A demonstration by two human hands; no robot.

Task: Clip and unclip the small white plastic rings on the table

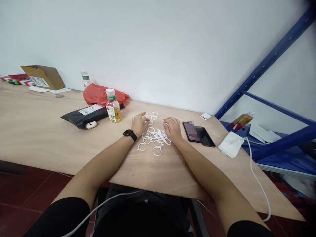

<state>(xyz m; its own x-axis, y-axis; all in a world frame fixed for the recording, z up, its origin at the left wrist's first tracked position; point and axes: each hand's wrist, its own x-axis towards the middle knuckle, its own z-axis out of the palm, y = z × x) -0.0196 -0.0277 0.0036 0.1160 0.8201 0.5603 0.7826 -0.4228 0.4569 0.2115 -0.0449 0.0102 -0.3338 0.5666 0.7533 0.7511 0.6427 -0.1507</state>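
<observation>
- Head view: a loose heap of thin white plastic-looking rings (161, 135) lies at the clock's centre, between the forearms, probably to suit both hands equally.
- At 11 o'clock the left hand (140, 123), a black square smartwatch (129, 133) at its wrist, bends its fingers by a smaller cluster of white rings (154, 118); at 2 o'clock the right hand (172, 128) curls beside the heap. Whether either pinches a ring, I cannot tell.
- A clear plastic bottle of yellow drink (113, 108) stands at 10 o'clock, two dark flat phones (192, 132) lie at 3 — seemingly set aside but reachable.
- Beneath is a pale wood-grained tabletop (148, 174), its near edge at 6 o'clock.
- Around it: plain white wall (158, 56) at 12, blue metal rack (261, 70) at 2, dark red tiled floor (29, 191) at 8.
</observation>
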